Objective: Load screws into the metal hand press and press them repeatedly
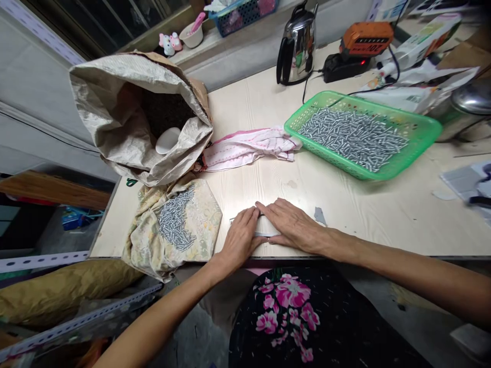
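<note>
My left hand [240,237] and my right hand [292,224] lie flat side by side near the front edge of the pale wooden table [345,204], fingers stretched out and touching. Both press on a thin pale strip or small plate [264,234], mostly hidden under them. To the left, a heap of small metal pins [174,221] rests on a flowered cloth [199,220]. A green plastic basket [418,138] at the right rear holds several more such pins [353,135].
An open paper sack [126,117] with a white scoop [168,140] stands at the left rear. A pink-white cloth [249,147] lies mid-table. A steel kettle [297,46], an orange charger [366,38] and clutter line the back right.
</note>
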